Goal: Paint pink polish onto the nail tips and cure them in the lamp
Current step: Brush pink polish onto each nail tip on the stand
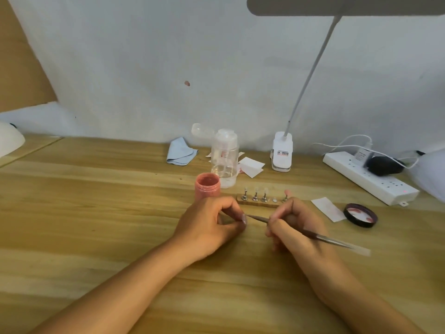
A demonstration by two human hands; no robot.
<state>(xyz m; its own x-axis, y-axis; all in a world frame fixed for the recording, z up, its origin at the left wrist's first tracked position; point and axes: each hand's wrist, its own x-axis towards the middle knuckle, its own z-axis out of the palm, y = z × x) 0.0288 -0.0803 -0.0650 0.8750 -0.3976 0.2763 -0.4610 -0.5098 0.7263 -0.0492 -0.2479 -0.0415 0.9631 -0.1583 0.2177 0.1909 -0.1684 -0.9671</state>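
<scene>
Right hand (296,227) grips the brush (332,239) pen-fashion, bristle end pointing to 9 o'clock. Left hand (212,220) is pinched closed right at that end, I judge on a nail tip lifted from the holder (258,204), where one post is missing; the tip itself is hidden. The open pink polish jar (207,186) sits at 12 o'clock of the left hand. The other nail tips (256,189) stand just beyond the knuckles. The white dome (9,141) at far 9 o'clock is probably the curing lamp. To paint well: brace both wrists on the table (96,213), use thin strokes from base to free edge, and keep polish off the fingers.
</scene>
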